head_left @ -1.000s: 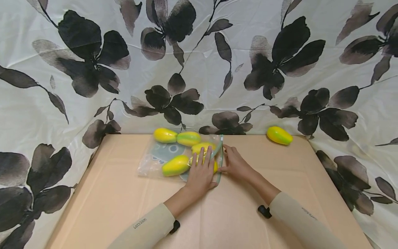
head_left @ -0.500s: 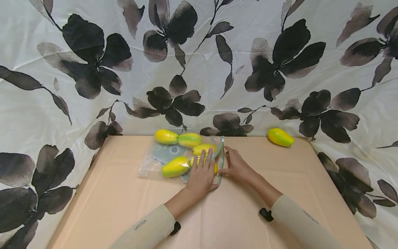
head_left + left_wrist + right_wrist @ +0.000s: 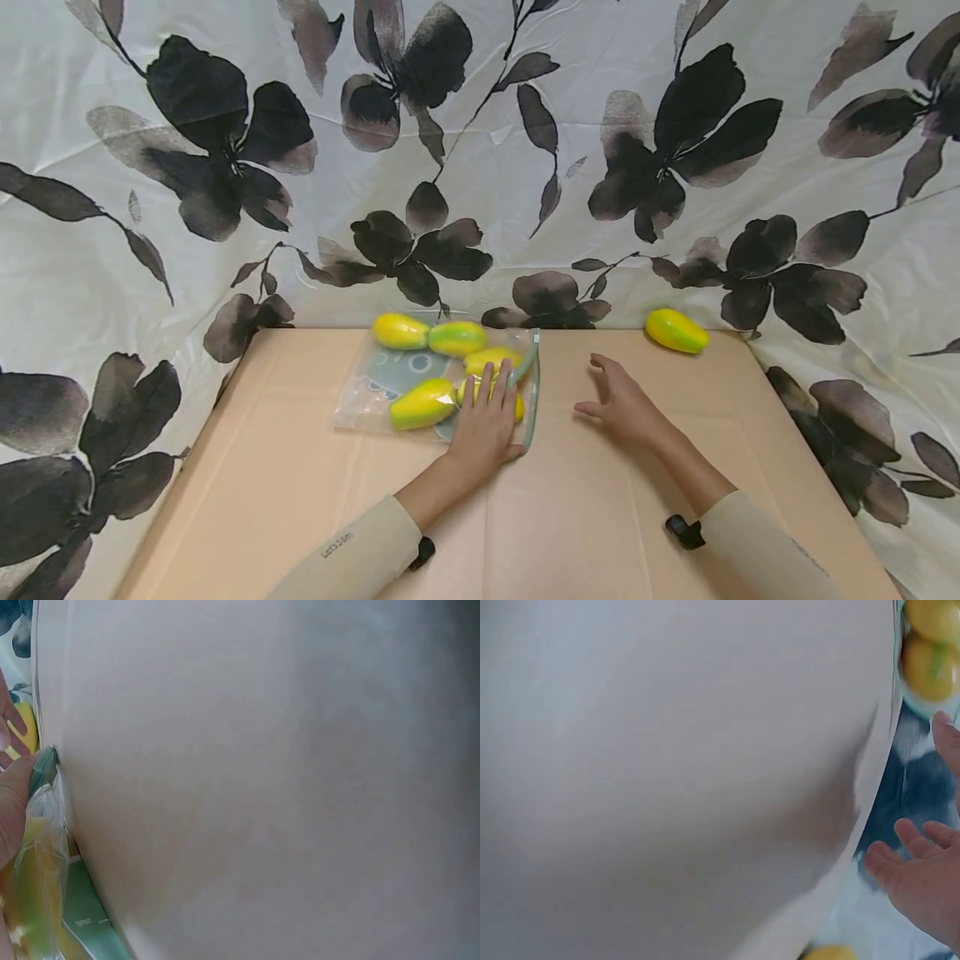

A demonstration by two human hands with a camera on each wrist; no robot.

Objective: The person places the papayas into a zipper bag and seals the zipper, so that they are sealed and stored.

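Note:
A clear zip bag [image 3: 352, 408] with a teal zip edge lies flat at the back of the table, several yellow-green papayas [image 3: 423, 403] inside it. My left hand [image 3: 486, 425] rests on the bag's right part, fingers straight over the papayas and thumb by the zip edge. In the left wrist view the thumb [image 3: 13, 799] lies against the teal edge. To the right of the bag, apart from it, my right hand [image 3: 622, 404] is in the air with relaxed, spread fingers and holds nothing. One loose papaya [image 3: 676, 331] lies beyond it at the back right.
The table [image 3: 315, 517] has a pale peach covering. Behind it hangs a white cloth [image 3: 540, 192] with dark flowers, which also shows along both sides. A black strap camera [image 3: 685, 532] sits at the right wrist.
My right hand has let go of the bag's zip edge and moved right, away from it. The left hand and the bag have stayed in place.

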